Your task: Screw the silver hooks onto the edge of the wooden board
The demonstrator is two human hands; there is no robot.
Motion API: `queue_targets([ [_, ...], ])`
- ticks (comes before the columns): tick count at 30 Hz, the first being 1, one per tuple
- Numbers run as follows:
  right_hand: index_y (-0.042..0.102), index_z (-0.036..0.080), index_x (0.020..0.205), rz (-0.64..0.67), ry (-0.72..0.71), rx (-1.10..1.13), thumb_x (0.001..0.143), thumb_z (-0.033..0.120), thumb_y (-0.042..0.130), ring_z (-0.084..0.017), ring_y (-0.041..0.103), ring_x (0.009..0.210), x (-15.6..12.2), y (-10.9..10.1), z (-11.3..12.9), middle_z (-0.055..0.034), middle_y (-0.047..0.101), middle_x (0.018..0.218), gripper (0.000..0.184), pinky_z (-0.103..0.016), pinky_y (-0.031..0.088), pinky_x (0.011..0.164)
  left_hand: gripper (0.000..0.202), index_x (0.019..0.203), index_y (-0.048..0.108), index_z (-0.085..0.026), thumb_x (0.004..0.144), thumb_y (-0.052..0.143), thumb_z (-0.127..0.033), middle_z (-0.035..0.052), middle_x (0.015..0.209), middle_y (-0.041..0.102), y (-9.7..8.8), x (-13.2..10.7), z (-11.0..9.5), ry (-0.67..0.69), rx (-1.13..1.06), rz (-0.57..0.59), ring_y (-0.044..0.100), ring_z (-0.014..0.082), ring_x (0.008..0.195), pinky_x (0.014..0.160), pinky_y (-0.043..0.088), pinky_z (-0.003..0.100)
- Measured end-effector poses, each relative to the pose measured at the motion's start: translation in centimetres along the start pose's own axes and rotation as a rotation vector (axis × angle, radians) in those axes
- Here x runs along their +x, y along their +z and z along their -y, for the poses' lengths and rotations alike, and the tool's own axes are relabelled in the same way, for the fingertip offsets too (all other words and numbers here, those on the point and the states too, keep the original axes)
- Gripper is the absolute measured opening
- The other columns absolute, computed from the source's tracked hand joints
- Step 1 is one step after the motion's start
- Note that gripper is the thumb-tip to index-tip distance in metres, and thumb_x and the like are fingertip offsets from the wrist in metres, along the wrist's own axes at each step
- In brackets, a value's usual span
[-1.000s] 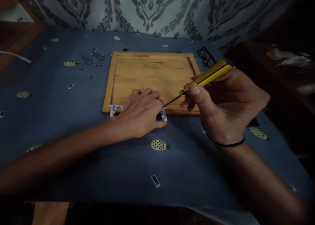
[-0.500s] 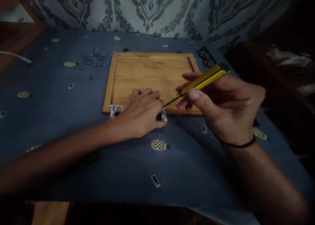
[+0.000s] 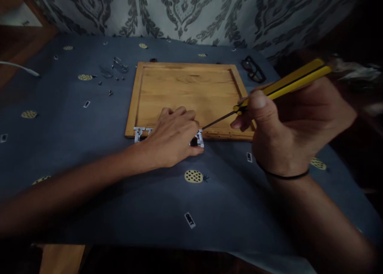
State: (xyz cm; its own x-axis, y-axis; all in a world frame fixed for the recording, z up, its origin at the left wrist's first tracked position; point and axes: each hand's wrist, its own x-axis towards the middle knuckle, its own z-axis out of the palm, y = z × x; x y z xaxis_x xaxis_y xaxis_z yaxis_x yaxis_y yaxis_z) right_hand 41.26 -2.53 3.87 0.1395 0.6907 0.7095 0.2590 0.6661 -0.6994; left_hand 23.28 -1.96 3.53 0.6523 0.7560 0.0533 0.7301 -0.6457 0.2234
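Note:
A framed wooden panel [image 3: 185, 94] lies flat on the cloth. At its near edge, silver metal hardware [image 3: 138, 134] with holes, like a hinge plate, shows on both sides of my left hand [image 3: 175, 136]. That hand's fingers are curled over the hardware, thumb at its right end, hiding the middle. My right hand [image 3: 287, 124] grips a screwdriver [image 3: 295, 80] by its yellow and black handle. The thin shaft slants down left, its tip close to the right end of the hardware; whether it touches a screw I cannot tell.
Small screws [image 3: 110, 93] and other little metal bits lie left of the panel. Glasses [image 3: 253, 69] rest at its far right corner. A white cable [image 3: 20, 67] reaches in from the left. A patterned curtain [image 3: 182, 14] hangs behind the blue tablecloth [image 3: 125, 210].
My right hand has moved right, and the screwdriver handle has shifted right and up, with more of its shaft showing. The tip is slightly farther right. My left hand stays in place.

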Motion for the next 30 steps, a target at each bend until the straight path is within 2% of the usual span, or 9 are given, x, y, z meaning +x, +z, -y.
queue_targets([
  [6, 0.066, 0.019, 0.077, 0.064, -0.027, -0.029, 0.082, 0.032, 0.083, -0.004, 0.06, 0.046, -0.12, 0.13, -0.37, 0.0068, 0.064, 0.067, 0.022, -0.016, 0.046, 0.037, 0.032, 0.094, 0.072, -0.015, 0.091, 0.071, -0.047, 0.0077, 0.103, 0.067, 0.28, -0.05, 0.07, 0.006, 0.0, -0.011, 0.056, 0.0281, 0.107, 0.086, 0.036, 0.041],
  [10, 0.068, 0.023, 0.077, 0.081, -0.057, -0.048, 0.083, 0.032, 0.082, -0.005, 0.06, 0.045, -0.27, 0.06, -0.63, 0.0061, 0.066, 0.068, 0.018, -0.018, 0.045, 0.036, 0.032, 0.095, 0.073, -0.015, 0.092, 0.071, -0.047, 0.0075, 0.103, 0.067, 0.25, -0.01, 0.07, 0.006, -0.007, -0.007, 0.056, 0.0279, 0.106, 0.087, 0.036, 0.041],
  [17, 0.07, 0.027, 0.077, 0.113, 0.032, -0.078, 0.079, 0.035, 0.086, -0.01, 0.059, 0.047, -0.38, -0.16, -0.06, 0.0044, 0.066, 0.068, 0.018, -0.025, 0.054, 0.041, 0.033, 0.097, 0.073, -0.015, 0.092, 0.071, -0.047, 0.0082, 0.105, 0.068, 0.04, 0.07, -0.07, -0.006, 0.009, 0.013, 0.057, 0.028, 0.108, 0.089, 0.037, 0.041],
  [22, 0.07, 0.027, 0.076, 0.112, 0.0, -0.092, 0.078, 0.038, 0.086, -0.008, 0.059, 0.045, -0.23, -0.09, 0.11, 0.0057, 0.061, 0.06, 0.02, -0.021, 0.052, 0.038, 0.031, 0.095, 0.073, -0.016, 0.092, 0.072, -0.047, 0.0082, 0.104, 0.068, 0.1, 0.0, -0.1, 0.0, 0.008, -0.001, 0.057, 0.0282, 0.108, 0.087, 0.037, 0.041],
  [26, 0.07, 0.027, 0.077, 0.131, 0.027, -0.073, 0.076, 0.039, 0.088, -0.007, 0.06, 0.047, -0.25, -0.07, 0.17, 0.0062, 0.062, 0.065, 0.021, -0.021, 0.054, 0.041, 0.034, 0.099, 0.074, -0.015, 0.091, 0.072, -0.048, 0.0082, 0.105, 0.067, 0.0, 0.07, -0.16, -0.01, 0.02, 0.027, 0.058, 0.0295, 0.11, 0.088, 0.037, 0.043],
  [30, 0.073, 0.027, 0.08, 0.163, 0.013, -0.059, 0.076, 0.036, 0.088, -0.008, 0.061, 0.047, -0.43, -0.19, 0.11, 0.0058, 0.063, 0.067, 0.018, -0.022, 0.051, 0.039, 0.034, 0.097, 0.073, -0.015, 0.09, 0.073, -0.049, 0.0081, 0.103, 0.067, 0.06, 0.07, -0.09, -0.003, 0.019, 0.011, 0.058, 0.0301, 0.109, 0.088, 0.038, 0.043],
])
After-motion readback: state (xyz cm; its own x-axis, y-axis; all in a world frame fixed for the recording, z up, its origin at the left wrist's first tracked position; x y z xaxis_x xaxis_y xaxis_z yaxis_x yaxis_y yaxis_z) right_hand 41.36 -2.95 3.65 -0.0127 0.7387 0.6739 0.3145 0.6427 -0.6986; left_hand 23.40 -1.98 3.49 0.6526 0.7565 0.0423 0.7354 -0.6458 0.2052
